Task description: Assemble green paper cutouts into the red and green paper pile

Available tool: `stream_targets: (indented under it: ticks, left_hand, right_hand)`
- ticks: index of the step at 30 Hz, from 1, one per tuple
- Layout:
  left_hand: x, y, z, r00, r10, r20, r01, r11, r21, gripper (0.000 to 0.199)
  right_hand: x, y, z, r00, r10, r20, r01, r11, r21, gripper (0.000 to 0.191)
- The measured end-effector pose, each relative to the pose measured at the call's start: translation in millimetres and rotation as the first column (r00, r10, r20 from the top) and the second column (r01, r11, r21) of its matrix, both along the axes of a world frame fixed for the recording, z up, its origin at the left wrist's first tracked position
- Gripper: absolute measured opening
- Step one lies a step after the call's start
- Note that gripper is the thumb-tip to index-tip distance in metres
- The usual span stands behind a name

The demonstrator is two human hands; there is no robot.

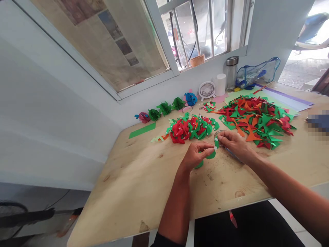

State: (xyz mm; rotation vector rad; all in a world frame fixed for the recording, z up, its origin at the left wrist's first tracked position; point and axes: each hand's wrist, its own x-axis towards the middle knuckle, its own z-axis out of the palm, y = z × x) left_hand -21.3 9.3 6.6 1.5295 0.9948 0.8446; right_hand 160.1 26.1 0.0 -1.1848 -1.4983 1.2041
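Note:
Between both hands is a curved green paper cutout (211,155) with small white patches on it. My left hand (197,155) pinches it near a white patch, and part of the green paper hangs below the fingers. My right hand (233,143) pinches its upper end between thumb and fingertips. Under the right hand lies a pair of scissors (232,155), mostly covered, with a handle loop showing. Just beyond the hands sits a heap of red and green curved cutouts (181,130), many with white patches.
A large pile of paper scraps (257,120) lies to the right. Along the wall stand folded green paper shapes (164,108), a small white fan (207,90), a glass bottle (231,73) and a clear pouch (257,73). A green strip (142,130) lies at the left.

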Motion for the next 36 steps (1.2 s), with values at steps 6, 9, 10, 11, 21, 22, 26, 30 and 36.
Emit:
stream_targets:
  ticks: [6, 9, 10, 11, 21, 22, 26, 30, 36]
  left_hand:
    - [0.8, 0.4, 0.8, 0.999, -0.021, -0.030, 0.022, 1.000, 0.023, 0.026]
    - [2.1, 0.3, 0.2, 0.999, -0.032, -0.043, 0.034, 0.999, 0.043, 0.024]
    - [2.4, 0.2, 0.0, 0.998, -0.033, -0.045, 0.035, 0.998, 0.050, 0.023]
    - [2.6, 0.1, -0.1, 0.998, -0.033, -0.045, 0.035, 0.998, 0.055, 0.023]
    - [-1.6, 1.3, -0.2, 0.999, -0.036, -0.041, 0.037, 0.999, 0.011, 0.026]
    - [-1.8, 1.3, -0.3, 0.998, -0.038, -0.040, 0.038, 0.999, 0.010, 0.026]
    - [-1.8, 1.1, -0.5, 0.999, -0.031, -0.029, 0.030, 0.999, -0.010, 0.026]
    - [-1.0, 0.6, -0.9, 1.000, -0.023, -0.001, 0.023, 0.999, -0.041, 0.026]
    - [1.1, 0.7, -2.0, 0.997, 0.072, 0.038, -0.070, 0.996, -0.058, 0.027]
  right_hand:
    - [-1.2, -3.0, 6.8, 0.997, -0.001, 0.081, 0.000, 1.000, 0.010, 0.041]
    - [-0.6, -2.1, 4.8, 0.994, -0.021, 0.110, 0.017, 0.999, 0.039, 0.040]
    - [-0.3, -1.5, 3.8, 0.994, -0.025, 0.108, 0.020, 0.999, 0.047, 0.040]
    - [0.2, -1.0, 2.9, 0.994, -0.023, 0.106, 0.018, 0.998, 0.052, 0.040]
    - [3.9, 1.5, -3.6, 0.989, -0.022, 0.149, 0.014, 0.998, 0.055, 0.029]
    - [4.0, 1.7, -4.0, 0.987, -0.021, 0.156, 0.012, 0.998, 0.055, 0.028]
    - [4.1, 0.9, -3.2, 0.985, -0.024, 0.171, 0.017, 0.999, 0.042, 0.029]
    - [3.5, 0.5, -2.0, 0.988, -0.023, 0.155, 0.020, 1.000, 0.016, 0.030]
    - [1.2, 1.9, -4.8, 0.998, -0.048, -0.036, 0.047, 0.999, -0.022, 0.028]
